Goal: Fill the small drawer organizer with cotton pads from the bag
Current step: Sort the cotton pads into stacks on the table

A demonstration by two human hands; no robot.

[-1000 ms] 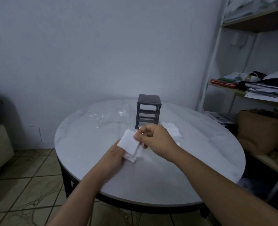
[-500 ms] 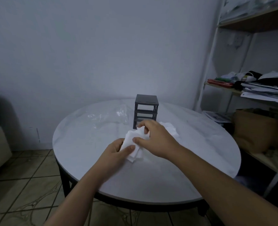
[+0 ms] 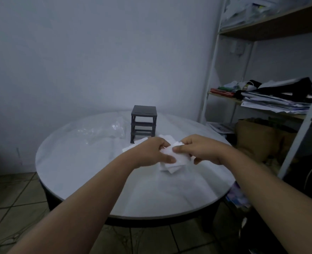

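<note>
A small dark grey drawer organizer (image 3: 143, 123) stands near the far middle of the round white table (image 3: 89, 167); its tiers look like bare frames with no drawers in view. A small stack of white square cotton pads (image 3: 173, 160) is held just in front of it, above the table. My left hand (image 3: 151, 151) grips the stack's left side with thumb below. My right hand (image 3: 197, 149) pinches the stack's top right edge. More white pads (image 3: 168, 138) lie on the table behind my hands. A clear plastic bag (image 3: 104, 131) lies left of the organizer.
A white metal shelf unit (image 3: 261, 99) with papers, books and dark cloth stands at the right, close to the table's edge. A brown paper bag (image 3: 257, 140) sits under its middle shelf. Tiled floor shows at the lower left.
The view has swung left, so my hands and the pads now sit further right. My right hand moved from on top of the stack to its right edge; both hands keep hold.
</note>
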